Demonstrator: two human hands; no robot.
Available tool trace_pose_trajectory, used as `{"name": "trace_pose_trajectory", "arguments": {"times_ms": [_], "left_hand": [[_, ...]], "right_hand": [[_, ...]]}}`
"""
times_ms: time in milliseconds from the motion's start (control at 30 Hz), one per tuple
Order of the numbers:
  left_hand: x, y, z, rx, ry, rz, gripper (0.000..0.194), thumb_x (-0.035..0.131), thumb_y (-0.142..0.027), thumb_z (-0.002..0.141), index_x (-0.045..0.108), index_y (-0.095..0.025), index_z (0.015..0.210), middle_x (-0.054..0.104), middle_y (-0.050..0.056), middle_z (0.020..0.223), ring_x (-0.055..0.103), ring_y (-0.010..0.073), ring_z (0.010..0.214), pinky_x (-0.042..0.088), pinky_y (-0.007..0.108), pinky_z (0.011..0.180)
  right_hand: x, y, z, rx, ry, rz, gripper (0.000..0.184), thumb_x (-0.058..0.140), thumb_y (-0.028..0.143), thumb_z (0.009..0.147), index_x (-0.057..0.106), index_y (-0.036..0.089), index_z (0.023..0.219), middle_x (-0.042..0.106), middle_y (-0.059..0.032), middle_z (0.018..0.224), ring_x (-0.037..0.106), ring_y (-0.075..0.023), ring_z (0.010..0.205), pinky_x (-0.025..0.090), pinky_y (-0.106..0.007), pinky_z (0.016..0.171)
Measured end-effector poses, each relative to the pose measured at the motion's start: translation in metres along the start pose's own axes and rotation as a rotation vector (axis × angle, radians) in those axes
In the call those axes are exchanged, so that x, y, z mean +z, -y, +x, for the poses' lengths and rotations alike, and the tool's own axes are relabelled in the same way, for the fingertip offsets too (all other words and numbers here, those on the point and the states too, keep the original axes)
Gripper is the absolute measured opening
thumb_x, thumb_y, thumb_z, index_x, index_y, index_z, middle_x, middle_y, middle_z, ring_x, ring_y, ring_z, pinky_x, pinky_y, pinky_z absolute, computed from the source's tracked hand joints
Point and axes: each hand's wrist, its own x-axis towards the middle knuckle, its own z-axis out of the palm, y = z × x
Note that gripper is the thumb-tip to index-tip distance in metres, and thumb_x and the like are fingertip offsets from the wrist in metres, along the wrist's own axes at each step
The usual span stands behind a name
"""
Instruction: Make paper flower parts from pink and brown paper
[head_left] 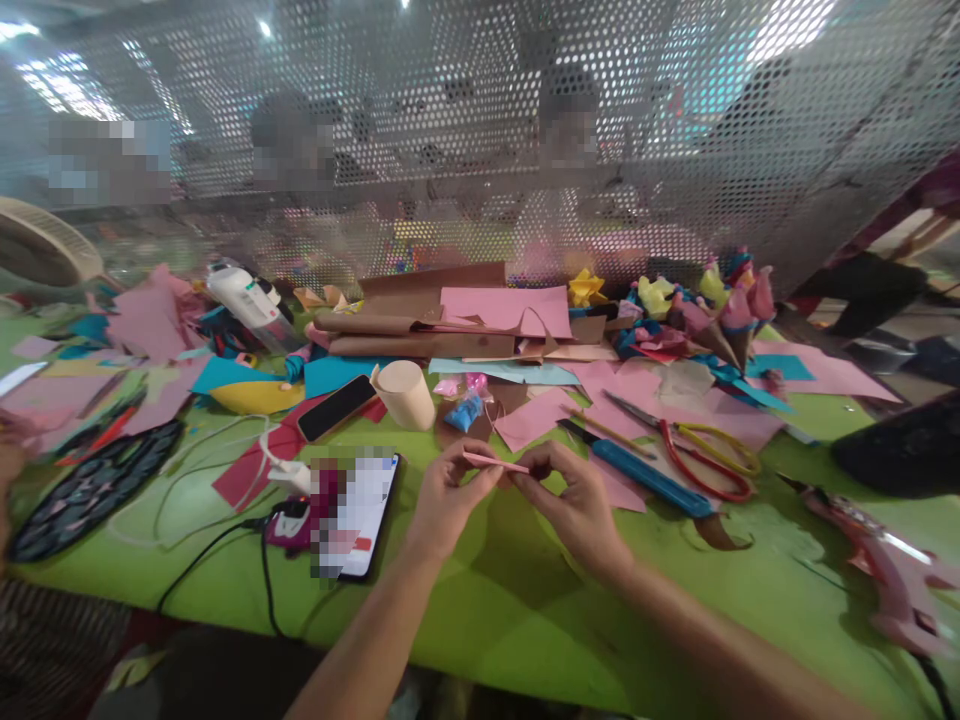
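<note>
Both of my hands meet over the green table (525, 610), pinching a thin folded strip of pink paper (495, 463) between them. My left hand (446, 500) grips the strip's left end with thumb and fingers closed. My right hand (574, 505) holds the right end, fingers curled round it. The strip is held roughly level, just above the table. A phone (360, 515) with a lit screen lies to the left of my left hand.
Red-and-yellow scissors (705, 460), a blue craft knife (645, 475) and a pencil lie to the right. Pink, blue and brown paper sheets cover the far half, with a paper cup (405, 395), a second phone (337, 407), cables, glue guns (251, 295) and paper flowers (720, 300). A perforated metal screen stands behind.
</note>
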Motion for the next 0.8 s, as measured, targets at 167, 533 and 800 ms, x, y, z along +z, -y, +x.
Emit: {"name": "trace_pose_trajectory", "arguments": {"times_ms": [167,533,800], "left_hand": [[0.0002,0.0028,0.0007,-0.015,-0.006,-0.025,0.015,0.073,-0.031,0.076,0.066,-0.017,0.077,0.064,0.001,0.078,0.057,0.0137,0.077,0.043,0.024,0.070],[0.0012,0.0001,0.0008,-0.032,0.013,0.007,0.014,0.074,-0.029,0.075,0.068,-0.017,0.081,0.067,0.002,0.082,0.060,0.0156,0.079,0.047,0.025,0.072],[0.0008,0.0042,0.0014,-0.028,-0.006,-0.022,0.015,0.075,-0.030,0.075,0.071,-0.018,0.083,0.069,0.002,0.081,0.062,0.0158,0.081,0.047,0.025,0.075]], "right_hand": [[0.0002,-0.0010,0.0001,0.004,0.009,-0.006,0.008,0.067,0.024,0.084,0.066,0.020,0.077,0.066,-0.0016,0.072,0.059,-0.0153,0.065,0.047,-0.026,0.059],[-0.0004,-0.0006,0.0006,-0.014,-0.012,0.014,0.007,0.067,0.023,0.083,0.066,0.020,0.077,0.065,-0.0007,0.070,0.057,-0.0144,0.063,0.045,-0.025,0.057],[0.0003,-0.0025,0.0007,-0.007,-0.023,0.013,0.007,0.067,0.023,0.082,0.065,0.020,0.076,0.065,-0.0006,0.070,0.058,-0.0146,0.063,0.046,-0.025,0.058]]}}
